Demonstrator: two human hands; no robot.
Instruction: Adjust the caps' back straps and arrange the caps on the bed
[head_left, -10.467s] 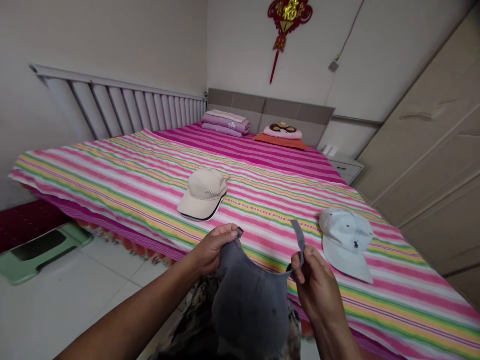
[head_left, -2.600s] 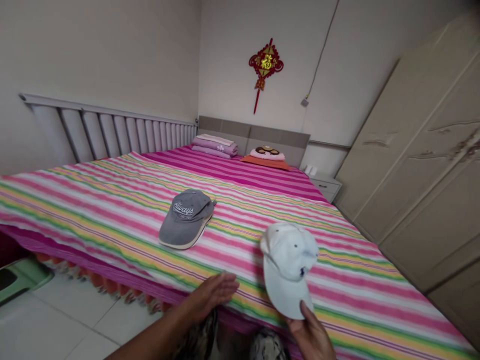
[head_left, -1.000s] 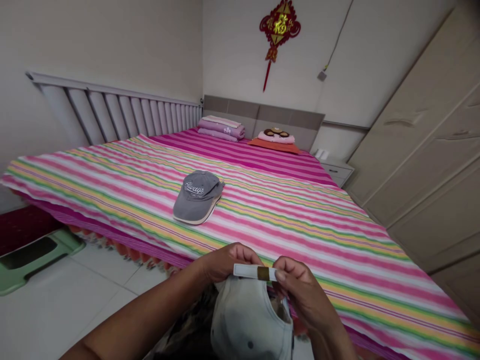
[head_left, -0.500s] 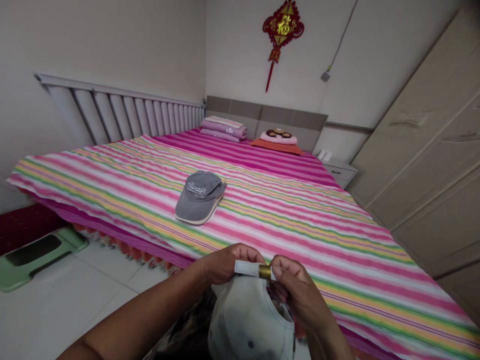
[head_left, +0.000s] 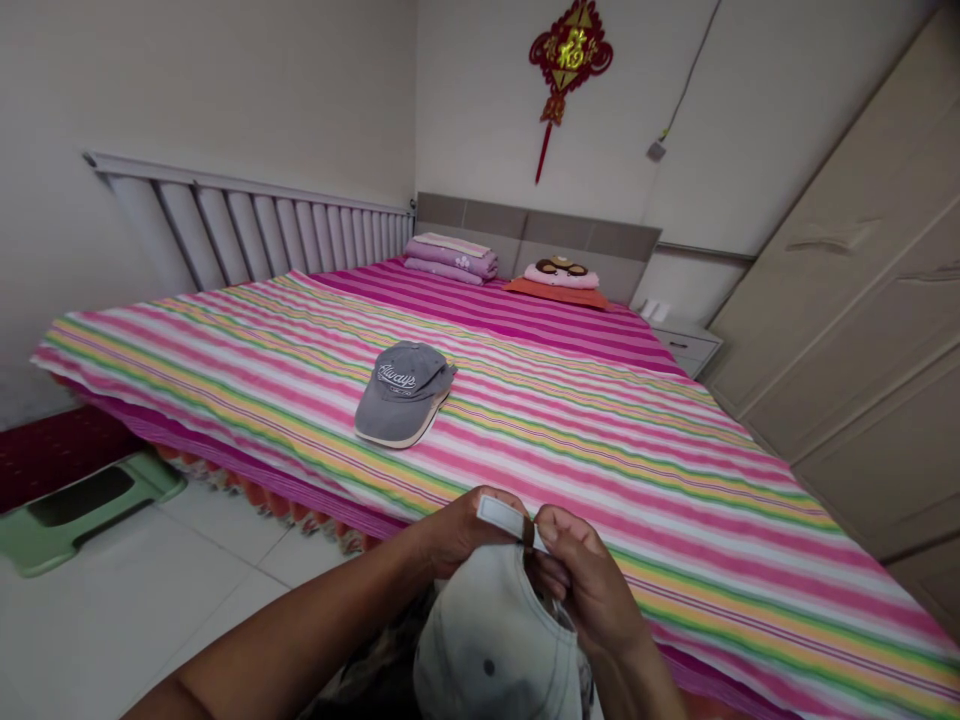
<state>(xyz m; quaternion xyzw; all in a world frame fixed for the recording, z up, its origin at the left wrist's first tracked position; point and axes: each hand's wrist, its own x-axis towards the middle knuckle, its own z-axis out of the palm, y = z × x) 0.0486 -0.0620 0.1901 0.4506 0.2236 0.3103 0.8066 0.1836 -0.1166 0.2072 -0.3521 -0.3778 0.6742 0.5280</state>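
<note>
A pale cap is held low in front of me, its back opening turned up. Across that opening runs its adjustment strap with a metal buckle. My left hand is closed on the strap's left side, its fingertips partly behind it. On the other side, my right hand pinches the strap close to the buckle, thumb on top. Farther off, a grey cap with white lettering rests on the striped bed sheet, apart from both hands.
Folded purple bedding and an orange pillow lie near the headboard. A radiator runs along the left wall. On the tiled floor stands a green stool. A wardrobe and nightstand are at right.
The strap and buckle have tilted, the left end rising slightly and the buckle turning more edge-on. Both hands keep their hold. The view has shifted a little.
</note>
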